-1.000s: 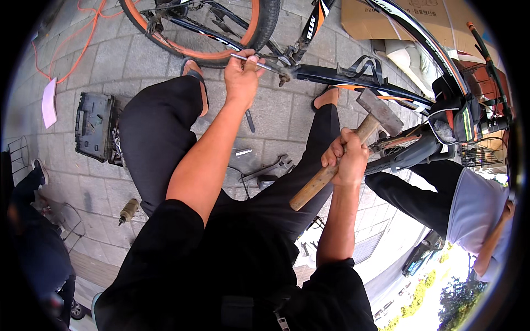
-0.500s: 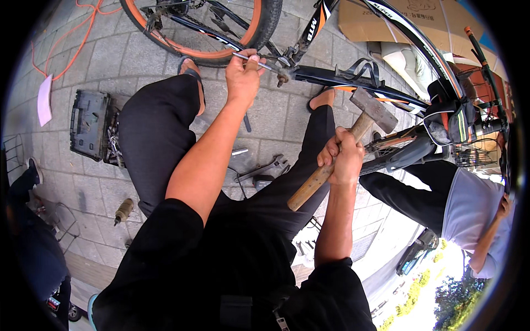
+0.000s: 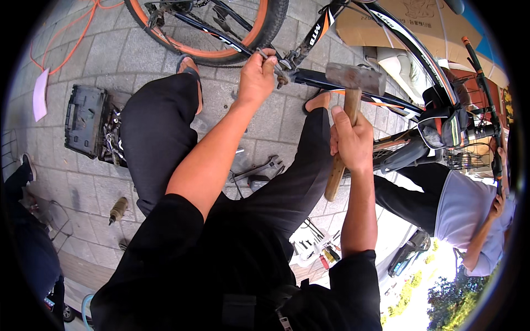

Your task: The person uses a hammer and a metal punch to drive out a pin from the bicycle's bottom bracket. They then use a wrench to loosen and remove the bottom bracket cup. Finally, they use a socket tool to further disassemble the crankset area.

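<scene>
My left hand (image 3: 258,80) pinches a thin metal rod (image 3: 261,53), mostly hidden by the fingers, close beside the crank axle (image 3: 282,81) of a black, white and orange bicycle (image 3: 307,78). My right hand (image 3: 353,138) is wrapped round the wooden handle of a hammer (image 3: 356,79). Its blocky metal head is raised over the bicycle's frame tube in this view, to the right of my left hand. Whether the rod touches the axle I cannot tell.
On the paving lie an open black toolbox (image 3: 85,117) at left, an adjustable wrench (image 3: 270,164) between my legs, and a brown cylindrical object (image 3: 118,209). The orange-rimmed wheel (image 3: 256,41) stands ahead. A person in a light shirt (image 3: 469,207) is at right, by another bicycle.
My left hand has shifted right, toward the crank axle, with the rod. My right hand has moved slightly right, and the hammer has turned more upright, its head swinging up and left.
</scene>
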The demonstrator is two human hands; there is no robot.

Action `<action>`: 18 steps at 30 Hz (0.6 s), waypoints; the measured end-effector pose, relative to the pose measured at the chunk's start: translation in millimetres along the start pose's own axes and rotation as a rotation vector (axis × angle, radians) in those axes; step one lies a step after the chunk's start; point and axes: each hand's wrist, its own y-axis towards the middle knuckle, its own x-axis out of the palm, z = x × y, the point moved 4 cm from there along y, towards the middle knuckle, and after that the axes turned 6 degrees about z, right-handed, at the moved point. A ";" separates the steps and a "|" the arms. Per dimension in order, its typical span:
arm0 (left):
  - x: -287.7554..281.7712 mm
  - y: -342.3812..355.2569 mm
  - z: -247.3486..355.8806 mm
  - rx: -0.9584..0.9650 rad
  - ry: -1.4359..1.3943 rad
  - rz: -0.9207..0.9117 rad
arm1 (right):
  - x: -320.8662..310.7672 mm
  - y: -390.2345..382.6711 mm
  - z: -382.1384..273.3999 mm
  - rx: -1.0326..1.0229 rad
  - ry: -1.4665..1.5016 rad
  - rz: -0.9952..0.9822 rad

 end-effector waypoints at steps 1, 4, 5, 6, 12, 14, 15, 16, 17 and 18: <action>2.9 -1.7 3.2 0.002 0.018 -0.010 | -0.1 8.3 -13.6 -0.102 -0.132 -0.021; 4.2 -7.2 14.7 0.021 0.082 -0.016 | 12.4 41.0 -47.1 -0.359 -0.458 -0.115; 5.4 -8.2 16.8 0.030 0.096 -0.011 | 20.6 48.1 -60.9 -0.410 -0.529 -0.151; 6.5 -8.4 18.9 0.039 0.110 -0.006 | 27.9 50.0 -74.4 -0.460 -0.600 -0.187; 0.3 -1.0 5.9 -0.060 0.009 0.027 | 59.1 48.6 -122.3 -0.405 -0.750 -0.319; 0.2 -1.7 3.5 -0.073 0.014 0.033 | 60.9 48.8 -121.0 -0.399 -0.743 -0.321; 0.1 -2.5 2.1 -0.080 0.017 0.036 | 61.0 49.5 -119.8 -0.383 -0.739 -0.321; -1.2 -3.3 0.9 -0.065 0.021 0.045 | 61.5 49.7 -119.1 -0.367 -0.733 -0.321; -2.6 -4.3 -0.4 -0.049 0.025 0.054 | 62.6 49.4 -120.1 -0.377 -0.751 -0.317; -4.1 -5.1 -1.6 -0.033 0.030 0.063 | 63.8 48.9 -121.4 -0.387 -0.770 -0.313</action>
